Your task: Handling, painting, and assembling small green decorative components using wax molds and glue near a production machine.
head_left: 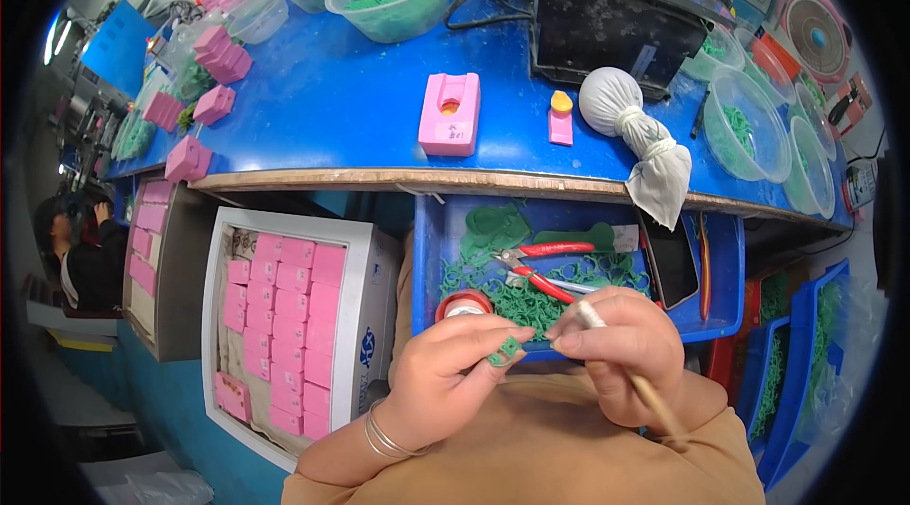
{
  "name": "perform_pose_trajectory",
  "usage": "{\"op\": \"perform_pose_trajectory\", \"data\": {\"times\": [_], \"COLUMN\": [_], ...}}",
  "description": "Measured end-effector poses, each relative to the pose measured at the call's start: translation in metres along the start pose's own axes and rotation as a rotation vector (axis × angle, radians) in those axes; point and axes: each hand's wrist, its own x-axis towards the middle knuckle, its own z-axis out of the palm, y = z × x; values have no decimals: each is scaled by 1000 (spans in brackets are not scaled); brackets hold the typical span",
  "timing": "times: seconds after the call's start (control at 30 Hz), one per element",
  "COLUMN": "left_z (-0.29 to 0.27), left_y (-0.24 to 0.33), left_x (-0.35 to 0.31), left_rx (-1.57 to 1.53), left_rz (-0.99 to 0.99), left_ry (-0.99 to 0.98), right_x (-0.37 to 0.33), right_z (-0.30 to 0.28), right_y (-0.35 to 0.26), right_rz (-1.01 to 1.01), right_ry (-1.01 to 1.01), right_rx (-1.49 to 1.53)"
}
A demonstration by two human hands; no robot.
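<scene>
Between the thumb and fingers of my left hand [436, 377] is a small green wax-like piece [504, 351] with openings in it. My right hand [630, 349] grips a slim tool with a wooden handle [656, 403] and a white-wrapped section; its working tip is hidden by my fingers. The fingertips of both hands are close together above the front of an open blue drawer [428, 254]. In the drawer lie red-handled cutting pliers [550, 285], a heap of green scraps [521, 308], a round red container [463, 304] and a dark phone [671, 263].
On the blue table [332, 117] sit a pink mould block [450, 135], a small pink piece with a yellow tip [561, 123] and a tied white cloth bag [654, 140]. Bowls of green pieces [398, 8] stand behind. A white box of pink blocks [284, 315] is at left, near another person [90, 263].
</scene>
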Motion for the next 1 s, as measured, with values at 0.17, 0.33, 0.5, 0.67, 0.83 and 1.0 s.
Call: {"op": "perform_pose_trajectory", "data": {"times": [0.17,0.33,0.5,0.67,0.83,1.0], "left_z": [-3,0,2,0,0,0], "left_y": [7,12,9,5,-3,-3], "left_x": [0,1,-1,-8,-5,-2], "left_rx": [-382,-499,-576,-560,-754,-808], "left_rz": [-273,-385,-402,-417,-148,-179], "left_ry": [-44,-40,-27,-67,34,-51], "right_x": [0,-4,-3,2,6,9], "right_z": [5,14,16,5,-3,-6], "right_y": [-3,5,7,4,0,-4], "right_rz": [-179,-269,-269,-91,47,71], "right_ry": [-88,-69,-54,-33,-61,-118], "right_rx": [-397,-619,-613,-365,-170,-137]}}
